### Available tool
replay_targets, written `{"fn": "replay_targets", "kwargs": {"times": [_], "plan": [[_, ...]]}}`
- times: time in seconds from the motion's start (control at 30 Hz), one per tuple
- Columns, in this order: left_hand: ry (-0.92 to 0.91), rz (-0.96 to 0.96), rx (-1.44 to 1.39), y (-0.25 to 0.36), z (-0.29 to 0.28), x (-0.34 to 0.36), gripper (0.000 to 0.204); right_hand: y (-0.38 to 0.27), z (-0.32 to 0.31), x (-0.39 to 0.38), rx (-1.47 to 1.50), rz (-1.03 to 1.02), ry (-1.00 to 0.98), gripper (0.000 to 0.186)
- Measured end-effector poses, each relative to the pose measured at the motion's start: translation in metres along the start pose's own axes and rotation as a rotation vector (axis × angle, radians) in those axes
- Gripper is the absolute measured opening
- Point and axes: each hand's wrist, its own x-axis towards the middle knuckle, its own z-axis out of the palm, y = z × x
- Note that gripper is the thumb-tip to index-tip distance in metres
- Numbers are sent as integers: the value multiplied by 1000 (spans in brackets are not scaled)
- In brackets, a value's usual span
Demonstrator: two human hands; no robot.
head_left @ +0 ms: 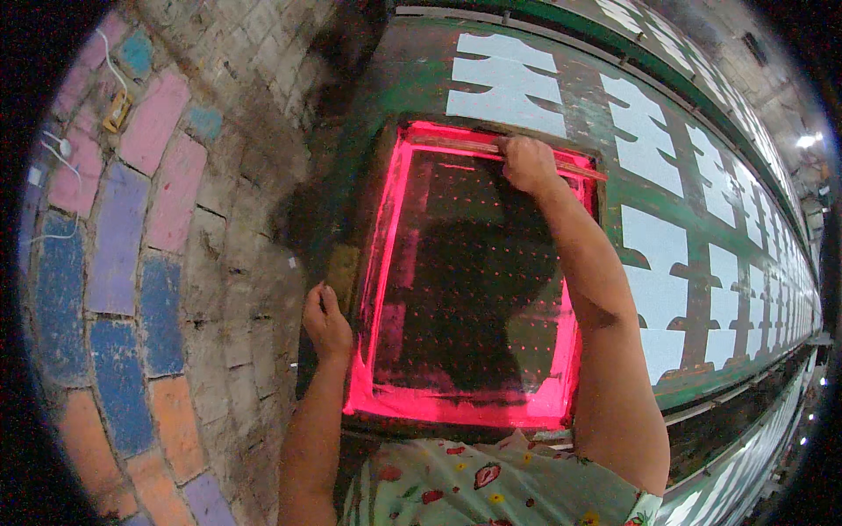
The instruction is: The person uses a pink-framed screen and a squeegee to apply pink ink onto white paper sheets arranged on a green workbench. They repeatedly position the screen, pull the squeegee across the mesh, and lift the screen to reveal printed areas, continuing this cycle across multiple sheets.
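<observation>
A screen-printing frame (460, 412) with bright pink ink along its borders lies in front of me on the green table. Small pink dots run in rows over its dark mesh. At the far end, my right hand (529, 165) is closed around a long, thin squeegee (456, 144) that spans the frame's width and is smeared pink. My left hand (328, 323) is beside the frame's left edge, fingers curled in, just below a tan block (344, 270). What those fingers hold, if anything, is hidden.
White cut garment pieces (509, 83) lie in rows on the long green table (583, 96), stretching far to the right. A brick floor (224, 289) with painted blocks is on the left, with a white cable (112, 61) and a small yellow device (116, 111) on it.
</observation>
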Motion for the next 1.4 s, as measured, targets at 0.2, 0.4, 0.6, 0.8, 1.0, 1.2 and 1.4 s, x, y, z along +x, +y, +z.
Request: {"fn": "replay_targets", "kwargs": {"times": [0.2, 0.4, 0.6, 0.8, 1.0, 1.2, 1.4], "plan": [[-9, -41, 38, 1, 0, -3, 46, 15, 14, -4, 6, -54, 115, 32], [25, -9, 32, 5, 2, -4, 46, 10, 8, -24, 38, -129, 57, 34], [-11, 30, -46, -1, 2, 5, 44, -44, -10, -124, 43, -169, -45, 44], [-115, 18, -209, -1, -4, 5, 41, -124, -29, -247, 97, -144, -51, 45], [-108, 122, -380, -1, -2, 3, 48, -198, -46, -360, 176, -93, -150, 52], [-159, 81, -370, -4, 3, 1, 66, -252, -59, -436, 136, -90, -208, 50], [-171, 61, -268, -11, 6, 7, 64, -256, -55, -463, 309, -132, -11, 53]]}}
